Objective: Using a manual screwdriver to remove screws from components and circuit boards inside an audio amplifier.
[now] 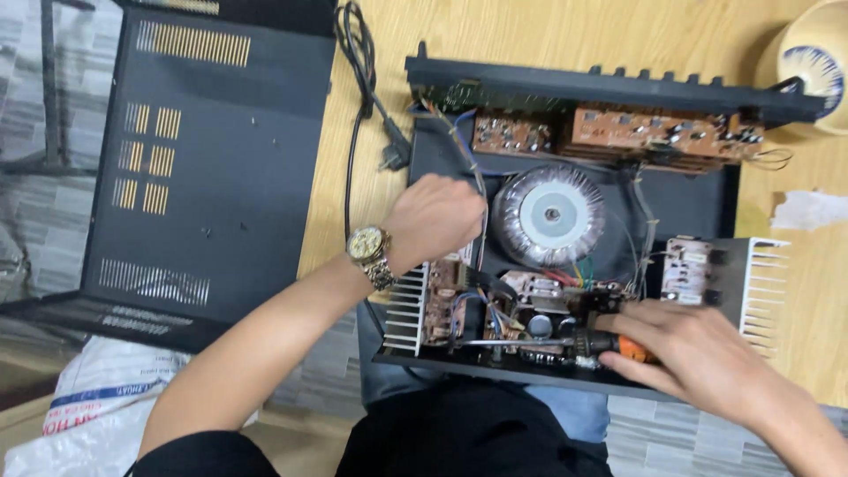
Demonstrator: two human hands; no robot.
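An open black amplifier chassis [707, 208] lies on a wooden table, showing a round grey transformer [549, 215], brown circuit boards [654, 128] and silver finned heat sinks [408, 309]. My left hand [433, 216], with a gold watch on the wrist, reaches into the chassis beside the transformer, fingers curled down among the wires. My right hand [698, 349] grips a screwdriver [548, 341] by its orange and black handle; the shaft lies level, pointing left across the front circuit board.
The removed black vented cover [203, 159] lies to the left. A black power cable with plug [367, 97] runs between cover and chassis. A blue-and-white ceramic vessel [817, 66] stands at the top right. A white printed bag [106, 406] sits at the lower left.
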